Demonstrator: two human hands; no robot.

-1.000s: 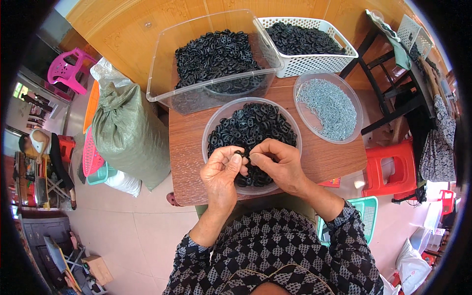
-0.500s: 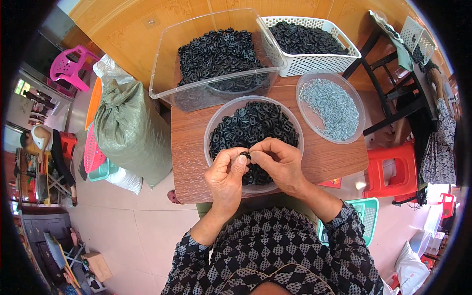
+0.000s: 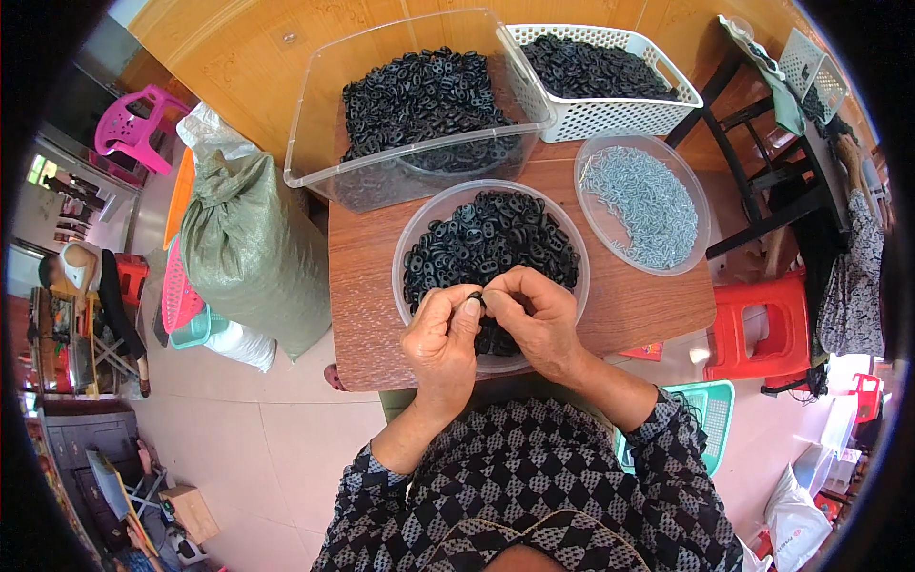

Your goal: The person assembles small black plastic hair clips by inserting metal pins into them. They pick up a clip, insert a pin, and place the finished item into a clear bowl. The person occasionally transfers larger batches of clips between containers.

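Over the near part of a round clear tub [image 3: 399,250], my left hand [image 3: 441,336] pinches a small black plastic piece [image 3: 476,297] between thumb and forefinger. My right hand [image 3: 534,319] meets it there, its thumb and forefinger closed at that piece's edge; whether something else is between them is too small to tell. Many loose black plastic pieces [image 3: 496,232], oval with holes, fill the tub beneath both hands. To the right, a shallow clear round dish [image 3: 702,229] holds a heap of small silvery screws or pins [image 3: 648,205].
A large clear bin [image 3: 315,186] and a white perforated basket [image 3: 610,116], both holding black pieces, stand at the table's [image 3: 367,315] far side. A tied green sack [image 3: 253,257] is left, a red stool [image 3: 762,329] right. Another person's patterned sleeve [image 3: 853,286] shows far right.
Both hands stay together at the black piece, their fingers shifting only slightly. The view has moved a little.
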